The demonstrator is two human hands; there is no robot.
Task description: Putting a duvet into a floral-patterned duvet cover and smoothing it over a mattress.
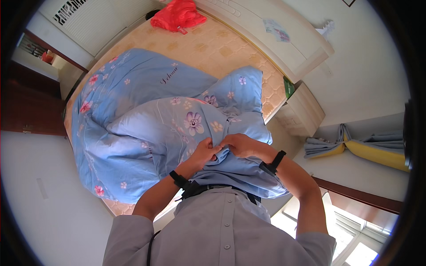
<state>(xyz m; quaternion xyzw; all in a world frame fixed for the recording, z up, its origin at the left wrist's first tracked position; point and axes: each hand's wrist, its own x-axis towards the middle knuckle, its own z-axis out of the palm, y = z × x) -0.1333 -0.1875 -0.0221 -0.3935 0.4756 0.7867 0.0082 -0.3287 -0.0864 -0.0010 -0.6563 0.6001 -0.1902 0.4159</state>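
A blue floral duvet cover [133, 116] lies bunched over the bed, its near part gathered up against my waist. My left hand [207, 152] pinches a fold of the blue fabric between thumb and fingers. Close beside it on the right, my right hand [240, 145] grips the same fold, the fingertips of both hands nearly touching. Whether an edge, a corner or a zip lies between the fingers is hidden. Both wrists wear black straps with small devices.
The bed's patterned tan mattress [186, 43] shows beyond the cover, with a red cloth bundle [178, 15] at its far end. The cream headboard [293, 40] runs along the right, a bedside cabinet [303, 109] beside it. A tied grey and yellow curtain [362, 146] hangs at right.
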